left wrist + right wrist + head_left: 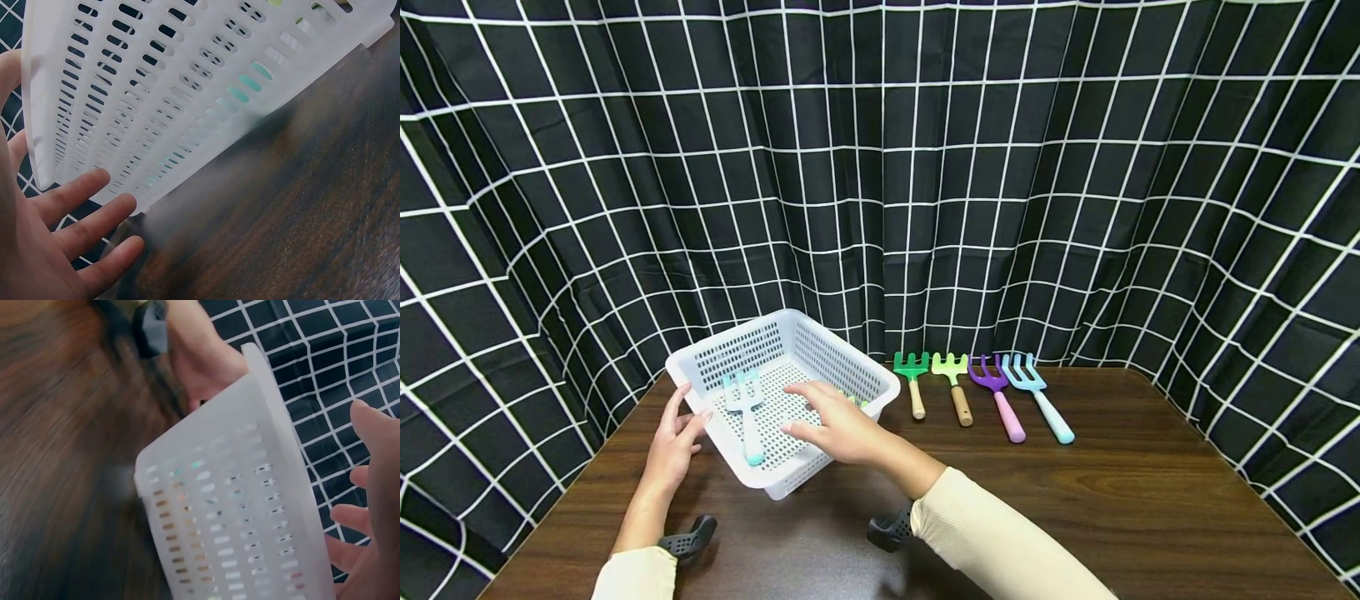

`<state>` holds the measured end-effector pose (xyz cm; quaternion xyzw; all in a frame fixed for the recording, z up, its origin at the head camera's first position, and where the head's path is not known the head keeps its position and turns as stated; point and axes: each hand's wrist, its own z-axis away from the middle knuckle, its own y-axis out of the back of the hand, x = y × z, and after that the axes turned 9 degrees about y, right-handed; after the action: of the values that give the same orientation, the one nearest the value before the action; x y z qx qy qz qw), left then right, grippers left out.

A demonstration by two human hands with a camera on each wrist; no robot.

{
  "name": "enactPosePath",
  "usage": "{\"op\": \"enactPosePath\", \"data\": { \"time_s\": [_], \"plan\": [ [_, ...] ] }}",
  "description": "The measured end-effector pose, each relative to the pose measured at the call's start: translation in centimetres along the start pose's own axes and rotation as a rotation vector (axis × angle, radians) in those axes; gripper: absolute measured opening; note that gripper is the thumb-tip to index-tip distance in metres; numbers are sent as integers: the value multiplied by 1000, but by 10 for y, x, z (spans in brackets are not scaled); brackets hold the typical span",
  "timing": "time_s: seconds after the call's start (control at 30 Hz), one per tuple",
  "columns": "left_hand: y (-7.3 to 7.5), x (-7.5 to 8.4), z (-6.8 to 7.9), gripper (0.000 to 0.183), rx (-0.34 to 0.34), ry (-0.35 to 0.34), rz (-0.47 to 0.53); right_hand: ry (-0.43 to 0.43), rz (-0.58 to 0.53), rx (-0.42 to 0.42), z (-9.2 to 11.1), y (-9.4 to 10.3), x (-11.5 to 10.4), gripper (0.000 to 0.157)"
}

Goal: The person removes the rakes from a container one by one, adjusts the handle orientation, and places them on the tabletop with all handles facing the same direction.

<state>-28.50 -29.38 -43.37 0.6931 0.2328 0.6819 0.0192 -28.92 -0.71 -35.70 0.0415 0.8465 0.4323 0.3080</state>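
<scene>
Noted left hand (672,446) loosely spread at white basket's (797,482) near-left rim; right hand (835,423) spread, empty, over its near-right rim. Found inside: white-handled fork (751,427), tines toward far-left rim, handle toward near corner; something lime (864,404), half hidden. Counted green fork (913,387), lime fork (957,387), purple fork (1002,402), light-blue fork (1045,407) along table's (1112,492) far edge, tines pointing away, long axes far-to-near. Judged partway: four in row, basket contents remaining.

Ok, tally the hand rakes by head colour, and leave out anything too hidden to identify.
Green rake: 1
Light green rake: 1
Purple rake: 1
Blue rake: 1
Pale blue rake, in the white basket: 1
Total: 5
Left out: light green bits in the basket, partly hidden by the right hand.
</scene>
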Motion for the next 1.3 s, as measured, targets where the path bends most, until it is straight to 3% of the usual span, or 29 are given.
{"op": "enactPosePath", "data": {
  "time_s": [0.27,0.63,0.83,1.17,1.3],
  "plan": [
    [4,2,2,68,6,11,-14,-34,-6,-9,-16,-7,-1,53],
    [7,-4,3,68,7,11,-8,-55,-149,12,-35,-20,3,49],
    [6,-2,2,67,14,2,-10,-59,-218,-46,-40,-21,3,49],
    [1,2,2,67,9,-3,-18,-121,-210,-178,-51,-24,11,50],
    [-1,2,1,67,12,-12,-15,-131,-282,-218,-54,-24,15,47]
  ]
}}
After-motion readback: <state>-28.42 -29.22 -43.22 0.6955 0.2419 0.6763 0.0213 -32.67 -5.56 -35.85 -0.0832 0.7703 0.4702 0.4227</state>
